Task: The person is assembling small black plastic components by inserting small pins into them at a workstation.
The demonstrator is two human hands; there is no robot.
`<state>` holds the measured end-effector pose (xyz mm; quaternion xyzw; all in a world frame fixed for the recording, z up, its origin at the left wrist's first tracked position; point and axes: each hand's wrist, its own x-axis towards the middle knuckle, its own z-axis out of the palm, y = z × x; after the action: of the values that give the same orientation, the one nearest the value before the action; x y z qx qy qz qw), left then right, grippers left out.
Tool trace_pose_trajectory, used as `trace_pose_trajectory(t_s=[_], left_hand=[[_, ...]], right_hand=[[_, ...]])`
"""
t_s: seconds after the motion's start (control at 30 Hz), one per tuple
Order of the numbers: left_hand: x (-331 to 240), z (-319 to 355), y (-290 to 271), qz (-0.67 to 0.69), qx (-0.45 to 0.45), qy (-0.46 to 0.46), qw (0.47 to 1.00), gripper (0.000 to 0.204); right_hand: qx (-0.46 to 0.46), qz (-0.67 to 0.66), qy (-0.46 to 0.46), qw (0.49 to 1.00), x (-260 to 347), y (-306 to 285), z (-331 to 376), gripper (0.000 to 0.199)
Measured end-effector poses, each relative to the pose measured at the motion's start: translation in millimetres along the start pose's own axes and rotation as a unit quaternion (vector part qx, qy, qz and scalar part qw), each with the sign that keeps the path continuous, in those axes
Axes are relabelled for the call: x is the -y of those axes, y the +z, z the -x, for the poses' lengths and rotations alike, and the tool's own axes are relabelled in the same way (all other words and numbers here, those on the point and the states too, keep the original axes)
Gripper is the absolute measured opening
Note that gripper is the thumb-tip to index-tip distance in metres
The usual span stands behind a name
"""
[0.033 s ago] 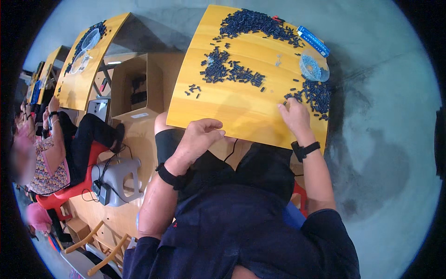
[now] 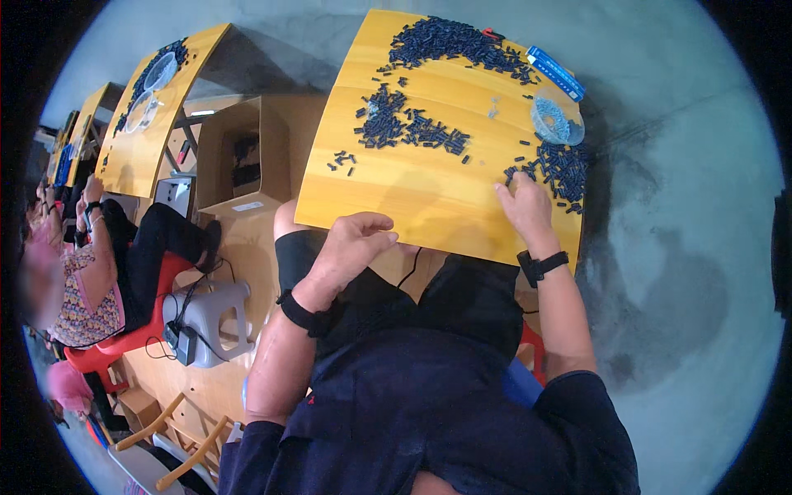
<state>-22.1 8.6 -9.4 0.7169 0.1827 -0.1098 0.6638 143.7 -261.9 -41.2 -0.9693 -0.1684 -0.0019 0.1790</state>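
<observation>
My left hand is at the table's near edge, its fingers curled in toward the thumb. Whatever it may hold is hidden. My right hand rests low over the right side of the yellow wooden table, thumb apart from the bent fingers. Its fingertips are at the edge of a pile of small black cylindrical pieces. Another loose group of the same black pieces lies left of the middle. Beyond the right pile stands a clear round tub with small light-blue pieces.
A large heap of black pieces covers the far part of the table, with a small red item beside it. A blue box lies at the far right. To the left are a cardboard carton, a grey stool and a seated person at another table.
</observation>
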Motion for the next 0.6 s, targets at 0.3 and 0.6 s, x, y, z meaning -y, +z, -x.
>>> trace_pose_trajectory(t_s=[0.3,0.6], left_hand=[[16,-1,-4,-0.001,-0.019,-0.04,0.999,0.026],[28,1,-6,0.026,-0.03,-0.051,0.998,0.025]], right_hand=[[-0.018,-0.056,-0.076,0.995,28,21,-30,0.027],[0.039,0.038,-0.092,0.994,37,39,-47,0.027]])
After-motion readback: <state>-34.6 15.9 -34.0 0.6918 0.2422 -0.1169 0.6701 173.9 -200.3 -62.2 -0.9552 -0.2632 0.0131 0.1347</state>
